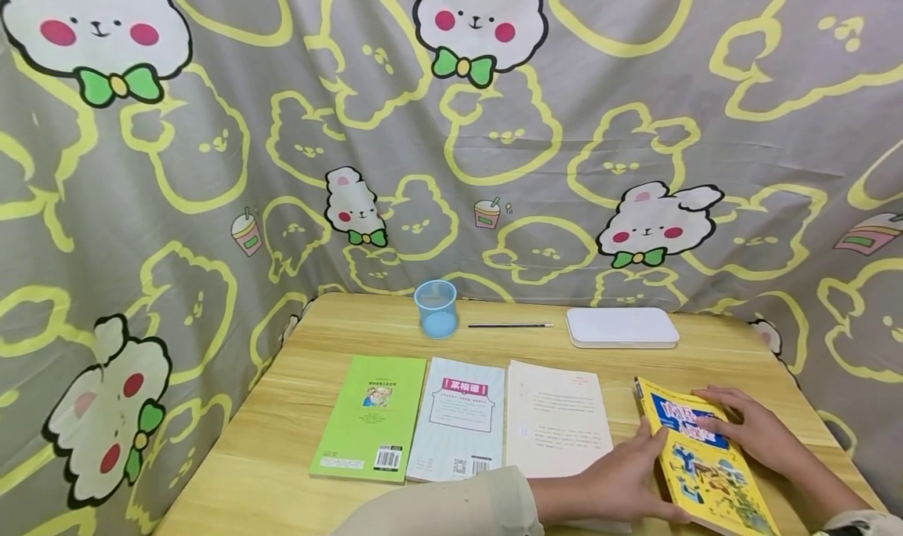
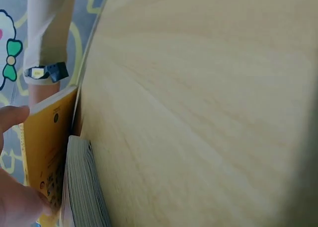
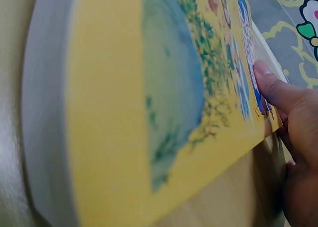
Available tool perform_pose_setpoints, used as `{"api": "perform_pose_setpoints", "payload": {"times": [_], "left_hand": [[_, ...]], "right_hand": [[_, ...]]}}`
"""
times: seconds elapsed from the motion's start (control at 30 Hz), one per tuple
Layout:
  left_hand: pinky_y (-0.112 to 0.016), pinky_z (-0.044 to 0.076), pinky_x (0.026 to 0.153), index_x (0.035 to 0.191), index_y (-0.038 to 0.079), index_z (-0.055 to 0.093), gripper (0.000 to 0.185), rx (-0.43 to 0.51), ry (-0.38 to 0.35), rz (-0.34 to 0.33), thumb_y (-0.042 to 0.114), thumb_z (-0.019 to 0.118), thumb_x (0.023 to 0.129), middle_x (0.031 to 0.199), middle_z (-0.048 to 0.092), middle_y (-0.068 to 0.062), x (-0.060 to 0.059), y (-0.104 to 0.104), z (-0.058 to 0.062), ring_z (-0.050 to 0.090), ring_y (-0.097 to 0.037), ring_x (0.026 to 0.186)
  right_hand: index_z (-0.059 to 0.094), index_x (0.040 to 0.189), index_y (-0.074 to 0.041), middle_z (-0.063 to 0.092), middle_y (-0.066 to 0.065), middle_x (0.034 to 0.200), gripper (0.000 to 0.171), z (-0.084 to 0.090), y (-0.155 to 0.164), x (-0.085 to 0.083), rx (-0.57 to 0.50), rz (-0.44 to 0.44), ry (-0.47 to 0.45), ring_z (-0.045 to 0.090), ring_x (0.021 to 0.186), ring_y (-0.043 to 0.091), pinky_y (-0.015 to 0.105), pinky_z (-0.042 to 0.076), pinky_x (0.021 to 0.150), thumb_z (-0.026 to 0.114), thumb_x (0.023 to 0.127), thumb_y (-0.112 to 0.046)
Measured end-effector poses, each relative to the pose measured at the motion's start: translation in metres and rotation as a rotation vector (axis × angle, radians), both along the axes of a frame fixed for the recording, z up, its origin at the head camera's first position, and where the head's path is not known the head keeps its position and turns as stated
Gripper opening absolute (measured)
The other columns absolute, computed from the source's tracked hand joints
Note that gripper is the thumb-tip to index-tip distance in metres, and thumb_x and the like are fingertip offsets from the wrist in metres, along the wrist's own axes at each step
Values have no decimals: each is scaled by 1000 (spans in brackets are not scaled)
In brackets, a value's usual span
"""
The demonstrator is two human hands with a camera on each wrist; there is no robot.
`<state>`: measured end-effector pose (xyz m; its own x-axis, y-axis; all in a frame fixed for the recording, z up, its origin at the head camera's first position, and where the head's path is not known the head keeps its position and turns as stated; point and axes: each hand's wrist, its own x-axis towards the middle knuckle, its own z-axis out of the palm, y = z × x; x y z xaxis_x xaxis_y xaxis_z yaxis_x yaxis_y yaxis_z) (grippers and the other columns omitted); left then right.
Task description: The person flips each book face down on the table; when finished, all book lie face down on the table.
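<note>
A yellow book (image 1: 712, 473) with a blue title panel and cartoon drawings lies tilted at the table's right side, its left edge raised. My left hand (image 1: 617, 481) grips that left edge, and the left wrist view shows its fingers against the book's yellow side (image 2: 42, 152). On the far right edge, my right hand (image 1: 751, 430) holds the book; in the right wrist view the thumb (image 3: 271, 83) presses the cover and the other fingers are partly hidden beneath. Beside my left forearm lies a cream book (image 1: 557, 411), its lower right part covered by the hand.
A light-blue book (image 1: 462, 418) and a green book (image 1: 374, 411) lie in a row to the left. Behind them stand a blue mesh cup (image 1: 437, 309), a thin dark pencil (image 1: 509, 326) and a white case (image 1: 622, 327). A patterned curtain (image 1: 451, 152) hangs behind the wooden table (image 1: 247, 458).
</note>
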<state>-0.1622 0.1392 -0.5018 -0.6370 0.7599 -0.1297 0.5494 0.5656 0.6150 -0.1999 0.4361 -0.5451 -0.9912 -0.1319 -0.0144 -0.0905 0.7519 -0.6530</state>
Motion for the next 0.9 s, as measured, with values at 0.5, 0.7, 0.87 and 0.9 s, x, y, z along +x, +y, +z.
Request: {"api": "perform_pose_setpoints", "payload": {"times": [0.5, 0.7, 0.87, 0.9], "left_hand": [[-18, 34, 115, 167, 23, 12, 111, 320, -285, 116, 30, 87, 85, 169, 17, 5, 1, -2, 4, 25, -2, 150], [-14, 30, 114, 167, 22, 10, 112, 415, -304, 79, 21, 87, 85, 169, 17, 11, 0, -3, 7, 29, 6, 145], [-14, 28, 116, 167, 20, 9, 113, 445, -262, 53, 20, 87, 85, 170, 15, 9, 0, -4, 8, 27, 5, 146], [-15, 28, 117, 167, 19, 9, 113, 444, -248, 49, 20, 87, 86, 170, 14, 8, 0, -4, 8, 27, 4, 147]], "right_hand": [[49, 147, 7, 31, 45, 150, 64, 6, -2, -1, -35, 3, -26, 25, 135, 68, 83, 24, 100, 66, 101, -33], [48, 148, 7, 34, 45, 149, 62, 7, -2, 0, -36, 21, -18, 28, 133, 69, 82, 27, 97, 65, 102, -31], [47, 150, 6, 38, 43, 149, 62, 11, -4, 1, -10, 38, -33, 37, 133, 63, 63, 41, 100, 63, 104, -33], [47, 150, 5, 41, 42, 149, 62, 12, -5, 1, -1, 42, -31, 44, 133, 54, 52, 45, 100, 62, 104, -33]]}}
